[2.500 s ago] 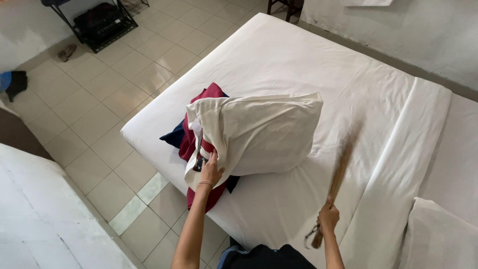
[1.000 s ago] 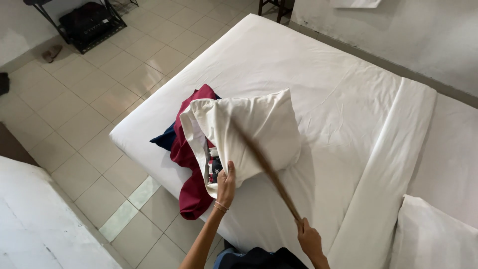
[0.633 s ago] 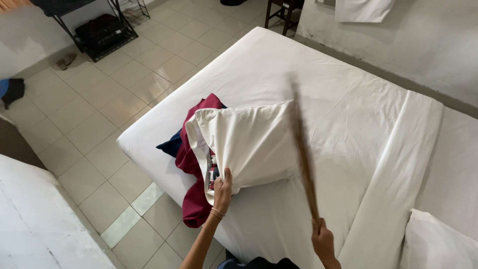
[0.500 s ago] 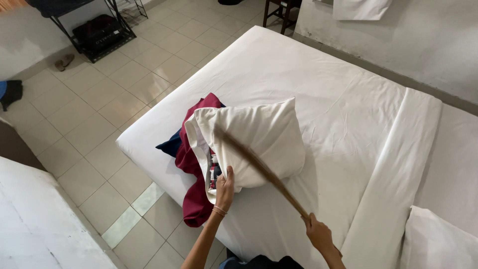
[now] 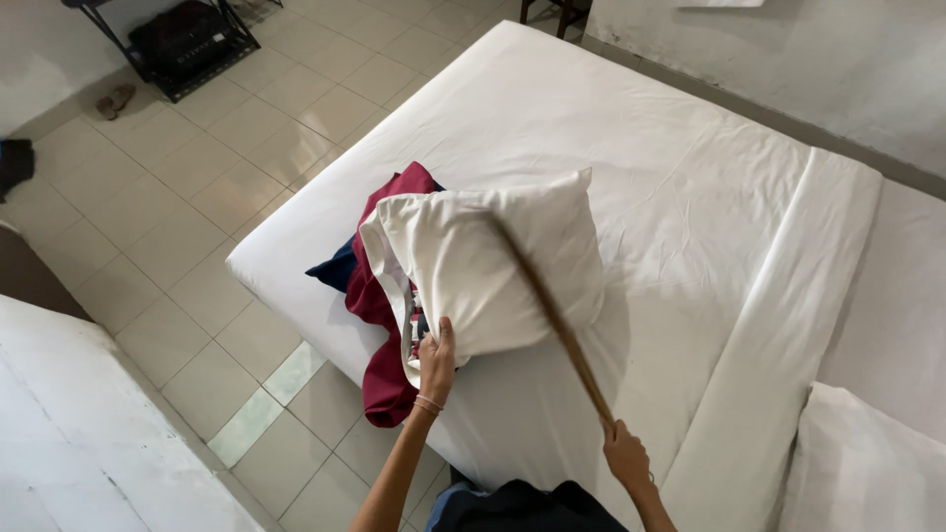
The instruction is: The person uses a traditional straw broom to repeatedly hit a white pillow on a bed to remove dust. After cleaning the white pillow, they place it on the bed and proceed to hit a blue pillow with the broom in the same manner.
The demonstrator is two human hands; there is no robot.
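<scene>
A white pillow [image 5: 493, 261] stands on edge on the white bed [image 5: 631, 148]. My left hand [image 5: 437, 360] grips its lower left corner, at the open end of the pillowcase. A thin brown stick [image 5: 552, 315] is in my right hand [image 5: 626, 455]; it slants up and left, and its blurred far end lies against the pillow's face. Behind the pillow, dark red cloth [image 5: 379, 296] and dark blue cloth [image 5: 333, 268] lie bunched, the red hanging over the bed's edge.
A second white pillow [image 5: 867, 473] lies at the lower right. A folded white sheet [image 5: 788, 325] runs along the bed's right side. Tiled floor [image 5: 197, 177] lies to the left, with a black rack holding a dark bag [image 5: 187, 39] at the top left.
The stick swung up to near vertical and has come back down onto the pillow. My left hand kept its hold on the pillow's corner throughout.
</scene>
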